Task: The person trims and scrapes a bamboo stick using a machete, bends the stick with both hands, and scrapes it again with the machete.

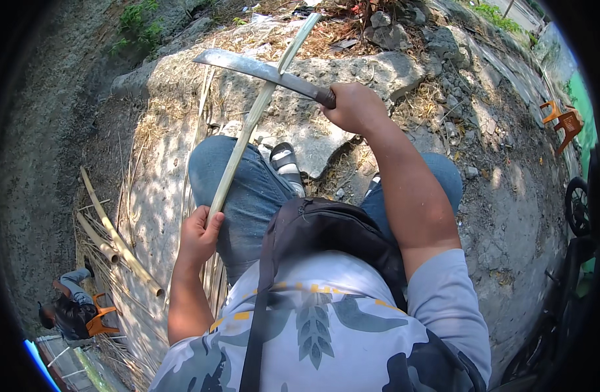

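Observation:
My left hand (200, 234) is closed around the near end of a long pale bamboo strip (249, 124), beside my left knee. The strip slants up and away to the right, over my thigh. In my right hand (357, 108) is the dark handle of a machete (238, 63), its curved metal blade pointing left. The blade crosses the strip toward its far end and looks to be against it; how deep it sits, I cannot tell.
Two bamboo poles (120, 238) and several thin strips (202, 124) lie at left. Ahead are a concrete slab (362, 70), rocks (388, 34) and dry leaves. A person (71, 307) sits on an orange chair (102, 317) at lower left. Another orange chair (566, 127) stands far right, above a wheel (578, 206).

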### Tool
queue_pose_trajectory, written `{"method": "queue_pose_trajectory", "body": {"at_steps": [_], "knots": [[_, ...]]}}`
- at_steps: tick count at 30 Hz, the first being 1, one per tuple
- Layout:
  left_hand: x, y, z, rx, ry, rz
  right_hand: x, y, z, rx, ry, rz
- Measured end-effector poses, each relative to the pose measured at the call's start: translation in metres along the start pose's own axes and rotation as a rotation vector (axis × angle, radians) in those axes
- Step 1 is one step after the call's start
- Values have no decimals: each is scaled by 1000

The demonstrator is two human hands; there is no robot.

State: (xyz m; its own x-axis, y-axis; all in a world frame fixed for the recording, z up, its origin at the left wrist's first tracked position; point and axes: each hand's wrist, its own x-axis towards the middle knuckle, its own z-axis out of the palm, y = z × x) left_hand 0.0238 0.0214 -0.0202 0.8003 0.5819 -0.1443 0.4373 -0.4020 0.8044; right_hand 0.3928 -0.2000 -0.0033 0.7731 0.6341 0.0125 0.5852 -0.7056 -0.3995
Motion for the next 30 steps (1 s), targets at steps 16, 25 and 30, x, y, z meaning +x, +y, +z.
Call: {"method": "queue_pose_trajectory", "body": {"at_steps": [16, 25, 30], "knots": [[0, 2, 0, 45, -9, -39, -10, -28, 4, -37, -179, -427], [-1, 9, 1, 48, -5, 9, 1, 4, 11, 13, 18, -189], [1, 15, 0, 43, -37, 10, -8, -14, 7, -40, -58, -295]]}}
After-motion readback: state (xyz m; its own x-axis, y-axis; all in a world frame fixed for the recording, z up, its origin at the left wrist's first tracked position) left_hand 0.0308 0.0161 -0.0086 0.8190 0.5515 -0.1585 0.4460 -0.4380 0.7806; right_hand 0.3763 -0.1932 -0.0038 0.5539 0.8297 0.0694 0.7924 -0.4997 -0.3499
